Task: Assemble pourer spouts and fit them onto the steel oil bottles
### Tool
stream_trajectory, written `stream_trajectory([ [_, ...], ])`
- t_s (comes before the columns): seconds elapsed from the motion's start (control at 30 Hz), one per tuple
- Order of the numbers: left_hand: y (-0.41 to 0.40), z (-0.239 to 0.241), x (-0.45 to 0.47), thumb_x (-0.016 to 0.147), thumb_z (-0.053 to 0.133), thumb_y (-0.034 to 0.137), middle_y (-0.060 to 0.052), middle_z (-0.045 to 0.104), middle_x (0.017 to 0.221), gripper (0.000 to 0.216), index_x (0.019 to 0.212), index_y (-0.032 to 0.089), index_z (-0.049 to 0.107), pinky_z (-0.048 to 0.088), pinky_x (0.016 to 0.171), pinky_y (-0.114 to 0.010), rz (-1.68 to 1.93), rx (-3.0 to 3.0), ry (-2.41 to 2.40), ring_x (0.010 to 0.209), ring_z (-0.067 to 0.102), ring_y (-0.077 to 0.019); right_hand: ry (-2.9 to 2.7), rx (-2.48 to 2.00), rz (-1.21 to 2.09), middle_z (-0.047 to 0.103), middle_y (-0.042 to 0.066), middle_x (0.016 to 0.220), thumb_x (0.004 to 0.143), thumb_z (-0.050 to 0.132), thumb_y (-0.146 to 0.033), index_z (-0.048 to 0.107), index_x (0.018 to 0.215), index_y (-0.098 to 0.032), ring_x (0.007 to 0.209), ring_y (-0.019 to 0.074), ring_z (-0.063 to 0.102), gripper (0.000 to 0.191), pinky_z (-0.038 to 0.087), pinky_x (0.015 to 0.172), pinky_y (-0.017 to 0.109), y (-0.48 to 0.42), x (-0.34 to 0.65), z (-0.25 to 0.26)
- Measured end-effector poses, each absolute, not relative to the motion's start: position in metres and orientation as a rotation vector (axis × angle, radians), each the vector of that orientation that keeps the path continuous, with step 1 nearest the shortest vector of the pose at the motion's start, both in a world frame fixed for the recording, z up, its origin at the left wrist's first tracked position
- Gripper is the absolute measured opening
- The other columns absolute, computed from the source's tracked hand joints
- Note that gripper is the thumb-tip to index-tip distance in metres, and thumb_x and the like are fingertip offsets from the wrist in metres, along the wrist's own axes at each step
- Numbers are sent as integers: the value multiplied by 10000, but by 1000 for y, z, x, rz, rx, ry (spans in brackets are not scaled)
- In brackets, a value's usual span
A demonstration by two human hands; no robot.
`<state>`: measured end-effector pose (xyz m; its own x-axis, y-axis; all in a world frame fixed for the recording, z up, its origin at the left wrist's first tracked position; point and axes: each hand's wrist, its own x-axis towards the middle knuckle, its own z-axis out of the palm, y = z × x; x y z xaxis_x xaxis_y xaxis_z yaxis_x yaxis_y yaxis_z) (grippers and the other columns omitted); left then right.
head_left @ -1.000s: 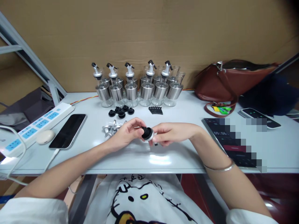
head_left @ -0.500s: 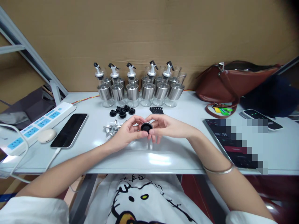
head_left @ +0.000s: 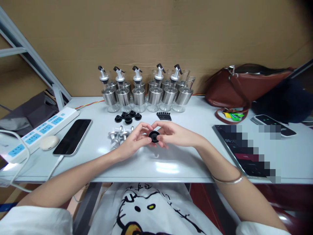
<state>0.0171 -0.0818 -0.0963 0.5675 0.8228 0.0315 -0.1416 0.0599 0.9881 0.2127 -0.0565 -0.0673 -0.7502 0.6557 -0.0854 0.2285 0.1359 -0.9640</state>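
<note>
Two grips share one round, dished black stopper (head_left: 154,136); the left grip (head_left: 134,138) pinches its left edge between thumb and fingers; the right grip (head_left: 174,133) grasps its right side, thumb on the black face; the piece is held above the glossy white bench (head_left: 168,168), before the front row of steel-banded clear glass bottles (head_left: 155,96); just in front of that row's left half lie ribbed black stoppers (head_left: 128,119), with silver spout pieces (head_left: 124,134) farther forward; small black levers (head_left: 166,116) lie before its right half.
</note>
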Motion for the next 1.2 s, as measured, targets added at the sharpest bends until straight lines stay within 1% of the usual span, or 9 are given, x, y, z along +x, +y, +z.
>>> stream_trajectory([
  [0.13, -82, -97, 16, 811, 646, 333, -1, 545, 940, 301, 972, 204, 428, 491, 781, -331, 811, 1309, 588, 778, 645, -143, -2094, -811, 1684, 625, -17, 674, 758, 525, -182, 504, 940, -169, 515, 80, 543, 184, 471, 519, 211, -57, 212, -67],
  [0.27, -84, -97, 18, 813, 655, 344, 1, 528, 930, 323, 958, 202, 404, 494, 755, -303, 790, 1335, 648, 773, 640, -129, -2100, -827, 1694, 632, -21, 648, 717, 522, -173, 528, 947, -165, 516, 101, 585, 230, 492, 535, 229, -57, 212, -66],
  [0.37, -86, -96, 20, 825, 641, 347, 5, 543, 896, 323, 945, 208, 375, 488, 719, -282, 766, 1349, 681, 737, 631, -116, -2089, -807, 1730, 657, -12, 664, 703, 519, -174, 553, 948, -160, 525, 114, 613, 248, 511, 565, 245, -57, 213, -65],
  [0.47, -86, -97, 20, 821, 647, 342, 9, 553, 897, 343, 958, 214, 360, 479, 699, -272, 774, 1351, 681, 706, 627, -104, -2061, -790, 1765, 673, -1, 675, 710, 535, -194, 564, 962, -153, 540, 125, 634, 257, 531, 593, 263, -56, 214, -66],
  [0.6, -86, -95, 19, 822, 638, 343, 11, 559, 895, 349, 976, 220, 351, 476, 702, -277, 764, 1349, 687, 711, 632, -111, -2023, -807, 1798, 684, 8, 690, 722, 572, -215, 566, 967, -148, 568, 137, 657, 253, 551, 627, 281, -56, 213, -67],
  [0.83, -86, -94, 17, 820, 628, 351, 13, 570, 865, 355, 974, 220, 337, 457, 697, -285, 752, 1385, 672, 696, 627, -119, -2044, -808, 1772, 694, 2, 690, 751, 608, -225, 572, 942, -150, 555, 113, 646, 208, 538, 601, 246, -57, 211, -67],
  [1.03, -86, -97, 16, 835, 605, 347, 7, 578, 842, 338, 981, 221, 328, 460, 722, -298, 749, 1403, 656, 724, 633, -134, -2044, -806, 1755, 700, 9, 699, 758, 605, -203, 571, 965, -141, 576, 119, 658, 219, 537, 615, 250, -58, 211, -68],
  [1.2, -87, -94, 17, 816, 634, 348, 6, 562, 867, 357, 974, 220, 340, 474, 690, -280, 774, 1381, 671, 708, 635, -126, -2029, -803, 1747, 699, 11, 704, 762, 615, -195, 574, 977, -141, 597, 121, 662, 225, 541, 622, 249, -58, 210, -69],
])
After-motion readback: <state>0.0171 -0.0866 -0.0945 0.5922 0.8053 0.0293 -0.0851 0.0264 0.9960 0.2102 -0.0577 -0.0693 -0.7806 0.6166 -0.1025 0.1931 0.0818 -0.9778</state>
